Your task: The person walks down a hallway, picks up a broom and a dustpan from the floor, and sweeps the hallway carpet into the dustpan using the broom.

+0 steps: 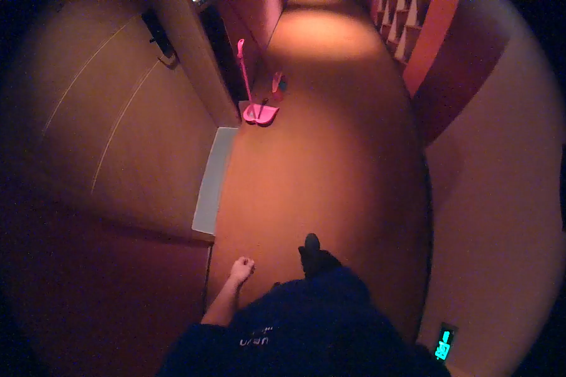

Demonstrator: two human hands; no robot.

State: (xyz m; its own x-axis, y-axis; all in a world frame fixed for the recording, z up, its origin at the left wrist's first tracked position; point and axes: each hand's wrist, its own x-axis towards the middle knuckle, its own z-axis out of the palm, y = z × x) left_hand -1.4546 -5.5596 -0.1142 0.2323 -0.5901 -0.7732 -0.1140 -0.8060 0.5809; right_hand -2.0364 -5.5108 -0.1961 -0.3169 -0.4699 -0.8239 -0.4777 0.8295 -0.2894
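My left hand point(242, 269) hangs low over the wooden floor point(295, 169), beside my dark blue top point(283, 320). Its fingers are curled in a loose fist, and I see nothing in them. It touches nothing that I can make out. My right hand is out of the picture. One dark-clad foot point(312, 244) shows on the floor ahead of my body.
On the left is a wooden door point(126, 113) with a black handle point(160, 41) and a pale threshold point(214, 182). Farther along stand a pink long-handled dustpan point(267, 115) and a pinkish bottle-like object point(277, 88). A wall point(490, 207) bounds the right, with a glowing green sign point(444, 345).
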